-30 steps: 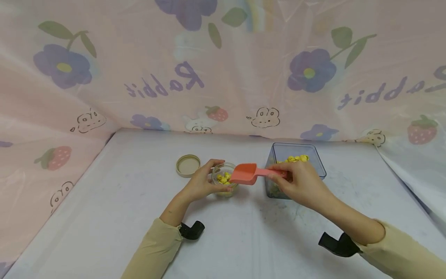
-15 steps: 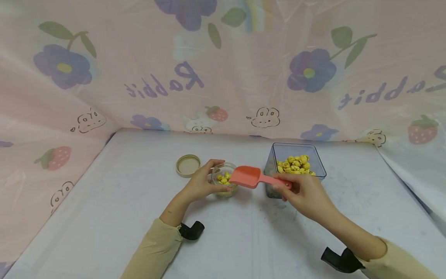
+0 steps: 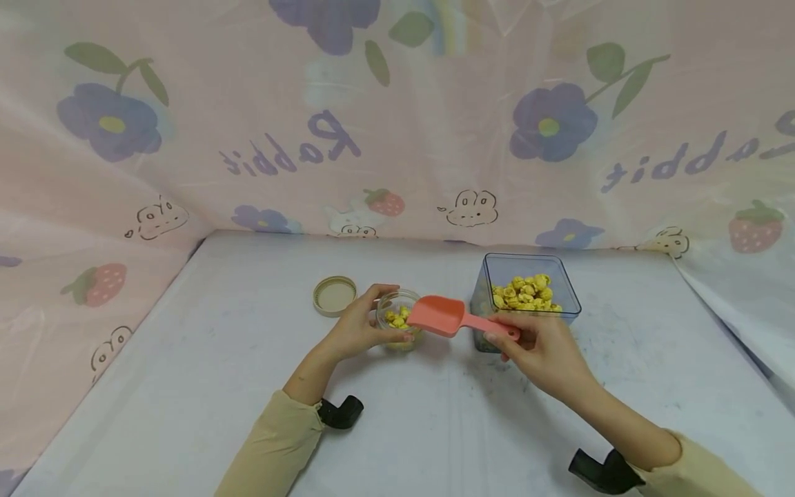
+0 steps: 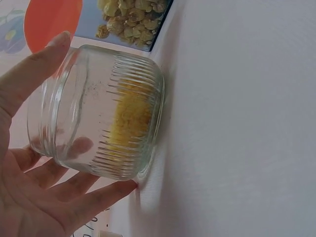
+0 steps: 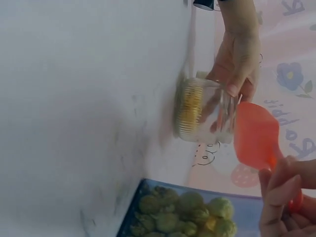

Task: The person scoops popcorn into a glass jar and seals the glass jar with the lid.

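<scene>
My left hand (image 3: 360, 333) grips a ribbed glass jar (image 4: 91, 106), thumb on one side and fingers on the other. A small heap of yellow popcorn (image 4: 131, 116) covers the jar's bottom. My right hand (image 3: 546, 352) pinches the handle of a coral-pink scoop (image 3: 439, 316). The scoop's bowl shows no popcorn, and its front edge is right at the jar's mouth. Close behind the right hand, a clear bluish square container (image 3: 567, 295) holds more yellow popcorn (image 3: 524, 291).
A round gold-rimmed lid (image 3: 335, 296) lies on the white table (image 3: 397, 428), just left of the jar. A pink printed curtain (image 3: 404, 124) stands along the table's back and sides. Black mounts sit on both wrists.
The right hand has dropped slightly toward me, tipping the scoop's handle lower and uncovering more popcorn in the container. The left hand and jar have stayed in place.
</scene>
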A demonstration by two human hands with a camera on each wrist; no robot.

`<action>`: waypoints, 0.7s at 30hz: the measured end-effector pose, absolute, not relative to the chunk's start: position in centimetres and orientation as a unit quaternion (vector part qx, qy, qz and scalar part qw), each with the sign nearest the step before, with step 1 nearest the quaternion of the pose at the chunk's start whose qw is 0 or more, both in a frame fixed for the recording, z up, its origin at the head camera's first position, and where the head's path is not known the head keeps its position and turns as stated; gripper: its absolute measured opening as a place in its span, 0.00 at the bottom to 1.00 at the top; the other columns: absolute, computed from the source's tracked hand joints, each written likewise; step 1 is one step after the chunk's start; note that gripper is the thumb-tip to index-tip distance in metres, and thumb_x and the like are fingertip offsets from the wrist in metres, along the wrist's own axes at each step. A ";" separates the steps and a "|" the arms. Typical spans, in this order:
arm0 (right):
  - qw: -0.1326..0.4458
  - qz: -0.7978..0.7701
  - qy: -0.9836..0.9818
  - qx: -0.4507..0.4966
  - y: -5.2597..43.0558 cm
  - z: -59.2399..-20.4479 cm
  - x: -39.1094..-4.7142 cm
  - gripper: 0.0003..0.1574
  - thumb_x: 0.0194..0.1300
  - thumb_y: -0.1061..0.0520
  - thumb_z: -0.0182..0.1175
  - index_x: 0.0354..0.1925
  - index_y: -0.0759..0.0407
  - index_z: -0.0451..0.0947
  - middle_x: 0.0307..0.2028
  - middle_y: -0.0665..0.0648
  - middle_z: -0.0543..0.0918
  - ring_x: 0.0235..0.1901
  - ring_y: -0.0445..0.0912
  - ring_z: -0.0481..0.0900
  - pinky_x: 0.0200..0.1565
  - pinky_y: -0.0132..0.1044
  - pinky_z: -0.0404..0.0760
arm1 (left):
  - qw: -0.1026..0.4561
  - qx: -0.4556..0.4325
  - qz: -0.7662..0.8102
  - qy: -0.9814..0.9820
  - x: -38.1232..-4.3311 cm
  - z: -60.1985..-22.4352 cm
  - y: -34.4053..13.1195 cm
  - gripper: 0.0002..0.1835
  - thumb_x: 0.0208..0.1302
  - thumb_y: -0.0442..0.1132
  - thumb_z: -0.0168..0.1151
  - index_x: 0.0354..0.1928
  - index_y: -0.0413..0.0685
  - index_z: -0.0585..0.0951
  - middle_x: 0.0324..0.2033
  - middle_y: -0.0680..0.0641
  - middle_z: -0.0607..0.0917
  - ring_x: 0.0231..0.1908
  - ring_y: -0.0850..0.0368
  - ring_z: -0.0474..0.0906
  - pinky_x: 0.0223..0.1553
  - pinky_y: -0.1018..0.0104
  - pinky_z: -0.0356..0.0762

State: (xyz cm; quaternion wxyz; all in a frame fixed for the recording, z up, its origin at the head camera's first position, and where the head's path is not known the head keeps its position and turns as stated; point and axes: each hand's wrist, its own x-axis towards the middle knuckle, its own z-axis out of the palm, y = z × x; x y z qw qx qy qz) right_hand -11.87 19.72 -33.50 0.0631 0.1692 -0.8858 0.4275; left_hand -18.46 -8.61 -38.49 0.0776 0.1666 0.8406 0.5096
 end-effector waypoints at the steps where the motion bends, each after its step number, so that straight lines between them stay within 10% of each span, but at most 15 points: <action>1: 0.070 0.432 -0.883 0.171 19.7 -33.7 -11.9 0.13 0.60 0.62 0.66 0.44 0.66 0.83 0.20 0.52 0.81 0.16 0.36 0.75 0.16 0.29 0.71 | 0.079 0.167 0.512 0.839 -18.5 -38.5 -8.6 0.44 0.46 0.41 0.78 0.66 0.48 0.67 0.65 0.46 0.70 0.64 0.39 0.65 0.59 0.43 0.71; 21: 0.123 0.508 -0.840 0.144 20.2 -33.6 -11.8 0.17 0.61 0.65 0.64 0.49 0.67 0.81 0.23 0.51 0.80 0.20 0.39 0.79 0.21 0.28 0.76 | 0.115 0.167 0.449 0.870 -18.5 -36.3 -7.3 0.54 0.41 0.51 0.80 0.71 0.53 0.60 0.69 0.47 0.63 0.69 0.48 0.59 0.65 0.42 0.61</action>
